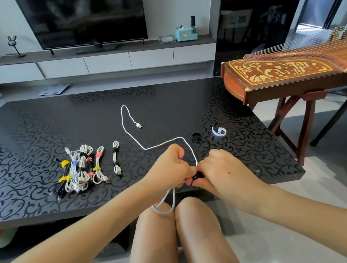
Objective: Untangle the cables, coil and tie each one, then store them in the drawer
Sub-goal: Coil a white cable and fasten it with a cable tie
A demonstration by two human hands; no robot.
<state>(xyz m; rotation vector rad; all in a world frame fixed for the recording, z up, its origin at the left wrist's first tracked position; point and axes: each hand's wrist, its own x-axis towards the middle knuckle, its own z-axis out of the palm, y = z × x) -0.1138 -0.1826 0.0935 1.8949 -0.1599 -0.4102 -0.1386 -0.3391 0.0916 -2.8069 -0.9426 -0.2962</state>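
Observation:
A white cable (133, 137) trails from my hands across the black patterned table (28, 135), its plug lying at mid-table. My left hand (170, 167) grips a folded bunch of this cable, and a loop hangs down over my knees. Beside it, my right hand (218, 169) pinches a small black tie (196, 175) against the bunch. To the left lies a pile of coiled cables (78, 170) bound with coloured ties. One more coiled white cable (116, 158) with black ties lies apart from the pile.
A black tie (196, 137) and a white tie (219, 131) lie on the table to the right. A wooden zither on a stand (287, 73) overhangs the table's right corner. A TV cabinet with white drawers (106, 62) stands behind.

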